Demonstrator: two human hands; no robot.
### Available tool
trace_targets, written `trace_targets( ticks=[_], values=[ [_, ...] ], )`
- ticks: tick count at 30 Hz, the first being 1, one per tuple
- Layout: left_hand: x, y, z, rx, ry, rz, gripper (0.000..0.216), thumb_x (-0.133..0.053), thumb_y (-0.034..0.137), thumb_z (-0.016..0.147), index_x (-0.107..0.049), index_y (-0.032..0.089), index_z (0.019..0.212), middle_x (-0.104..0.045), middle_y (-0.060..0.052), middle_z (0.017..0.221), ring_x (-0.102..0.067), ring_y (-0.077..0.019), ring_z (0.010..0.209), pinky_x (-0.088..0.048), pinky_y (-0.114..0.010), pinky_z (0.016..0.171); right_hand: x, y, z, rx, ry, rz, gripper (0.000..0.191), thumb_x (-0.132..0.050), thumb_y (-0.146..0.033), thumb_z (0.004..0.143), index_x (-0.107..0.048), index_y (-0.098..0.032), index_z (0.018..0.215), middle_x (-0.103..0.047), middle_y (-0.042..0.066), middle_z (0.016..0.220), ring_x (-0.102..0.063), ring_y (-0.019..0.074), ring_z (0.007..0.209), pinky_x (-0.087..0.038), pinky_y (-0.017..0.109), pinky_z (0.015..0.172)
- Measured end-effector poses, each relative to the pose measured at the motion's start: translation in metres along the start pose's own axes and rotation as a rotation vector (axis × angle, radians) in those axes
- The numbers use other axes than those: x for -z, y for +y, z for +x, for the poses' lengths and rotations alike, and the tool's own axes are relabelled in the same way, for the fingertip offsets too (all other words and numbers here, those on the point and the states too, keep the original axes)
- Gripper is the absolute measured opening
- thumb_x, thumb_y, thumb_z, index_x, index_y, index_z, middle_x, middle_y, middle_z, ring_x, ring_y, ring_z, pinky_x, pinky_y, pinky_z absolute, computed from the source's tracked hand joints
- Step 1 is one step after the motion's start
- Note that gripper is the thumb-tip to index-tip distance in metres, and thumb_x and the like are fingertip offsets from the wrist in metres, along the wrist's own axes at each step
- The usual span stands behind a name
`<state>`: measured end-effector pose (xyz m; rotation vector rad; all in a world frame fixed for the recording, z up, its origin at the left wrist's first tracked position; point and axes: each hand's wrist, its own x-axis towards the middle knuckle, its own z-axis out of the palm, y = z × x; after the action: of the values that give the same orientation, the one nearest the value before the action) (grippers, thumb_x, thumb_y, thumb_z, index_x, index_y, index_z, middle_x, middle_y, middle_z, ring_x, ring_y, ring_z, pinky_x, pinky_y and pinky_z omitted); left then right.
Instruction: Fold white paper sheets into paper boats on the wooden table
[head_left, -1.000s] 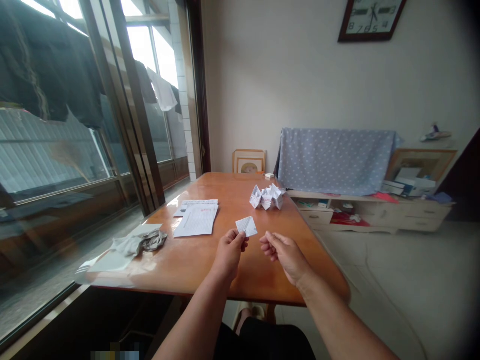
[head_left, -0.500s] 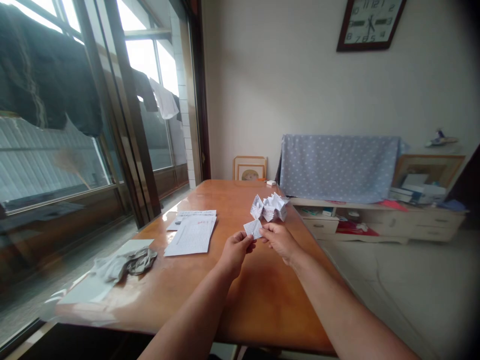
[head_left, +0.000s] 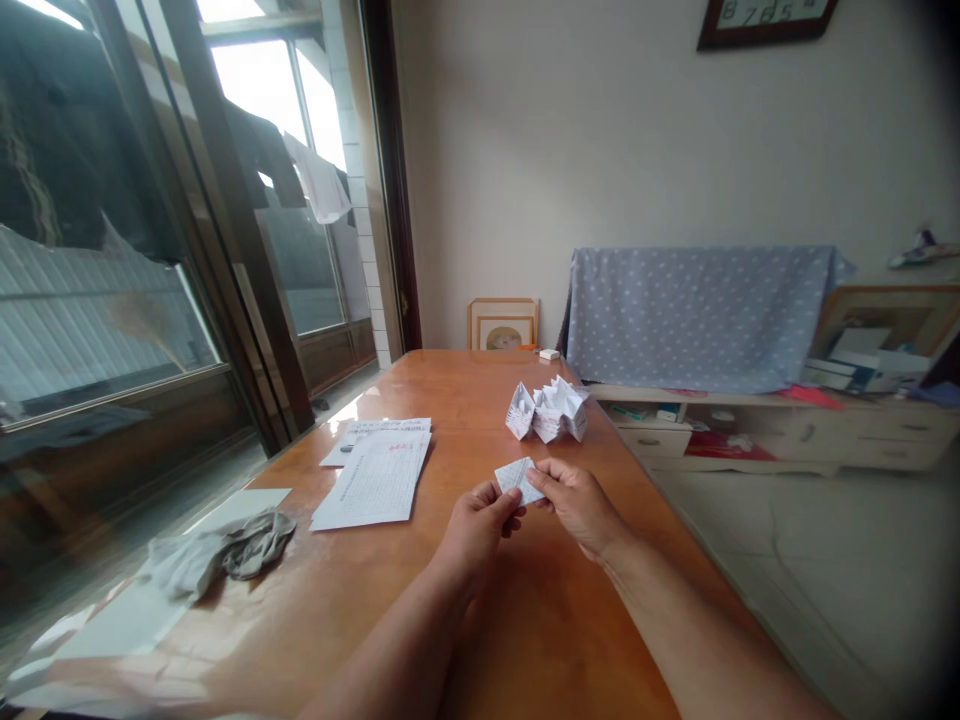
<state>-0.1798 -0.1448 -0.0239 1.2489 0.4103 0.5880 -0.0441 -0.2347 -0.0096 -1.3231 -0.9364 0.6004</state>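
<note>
A small folded paper (head_left: 514,474), printed with faint lines, is held over the table between my two hands. My left hand (head_left: 484,520) pinches its lower edge between thumb and fingers. On the right side, my right hand (head_left: 576,500) grips it, thumb pressed on top. Just beyond stand several white origami paper pieces (head_left: 555,412) with pointed tips, grouped together. To the left of my hands lies a stack of printed paper sheets (head_left: 375,482), with red marks on the top one.
The wooden table (head_left: 465,390) runs away from me. A crumpled grey cloth (head_left: 259,542) lies on a pale sheet at the left. Near the far edge sits a small white box (head_left: 550,354). A low white cabinet (head_left: 810,430) stands beyond the right side.
The view has tipped down, so the clock shows less. Both hands and the folded paper sit slightly lower in view, and my right thumb has moved onto the paper's face.
</note>
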Motion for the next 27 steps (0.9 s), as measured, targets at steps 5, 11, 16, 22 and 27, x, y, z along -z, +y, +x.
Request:
trace_targets(
  ticks=[5,11,16,22,27],
  values=[
    [0.001,0.003,-0.001,0.05,-0.002,0.045,0.035,-0.08,0.046,0.074,-0.07,0.016,0.09,-0.066,-0.004,0.081,-0.055,-0.0115,0.067,-0.038,-0.025,0.063,0.008,0.0,-0.002,-0.001,-0.035,-0.062,0.036,-0.067,-0.053,0.084,-0.069,-0.017,0.081,-0.065,0.002,0.073,-0.054,0.0155,0.067,-0.042,0.028,0.064],
    [0.009,0.003,0.003,0.058,-0.013,0.03,0.041,-0.075,0.051,0.079,-0.073,0.018,0.103,-0.067,-0.005,0.087,-0.055,-0.0126,0.069,-0.04,-0.025,0.065,0.012,0.003,-0.003,-0.063,-0.133,-0.119,0.037,-0.068,-0.055,0.083,-0.068,-0.018,0.078,-0.061,-0.001,0.068,-0.051,0.0137,0.063,-0.041,0.027,0.062],
    [0.011,0.0,0.005,0.073,0.012,0.021,0.037,-0.075,0.05,0.079,-0.074,0.018,0.098,-0.067,-0.005,0.087,-0.054,-0.0123,0.07,-0.04,-0.025,0.065,0.01,-0.002,-0.007,-0.103,-0.15,-0.107,0.036,-0.067,-0.055,0.083,-0.069,-0.018,0.081,-0.062,-0.001,0.071,-0.048,0.0116,0.059,-0.038,0.026,0.058],
    [0.012,0.0,0.003,0.077,0.004,0.0,0.037,-0.076,0.05,0.078,-0.074,0.021,0.1,-0.068,-0.004,0.089,-0.058,-0.0128,0.072,-0.041,-0.026,0.066,0.01,-0.003,-0.007,-0.105,-0.15,-0.109,0.039,-0.067,-0.057,0.082,-0.069,-0.018,0.08,-0.064,0.0,0.071,-0.051,0.0122,0.06,-0.039,0.026,0.058],
    [0.011,0.002,0.003,0.06,0.01,0.031,0.039,-0.077,0.049,0.078,-0.075,0.02,0.103,-0.068,-0.004,0.086,-0.056,-0.0119,0.068,-0.04,-0.025,0.064,0.01,-0.001,-0.007,-0.096,-0.17,-0.118,0.039,-0.067,-0.057,0.083,-0.071,-0.018,0.082,-0.064,0.0,0.072,-0.052,0.0126,0.061,-0.041,0.026,0.059]
  ],
)
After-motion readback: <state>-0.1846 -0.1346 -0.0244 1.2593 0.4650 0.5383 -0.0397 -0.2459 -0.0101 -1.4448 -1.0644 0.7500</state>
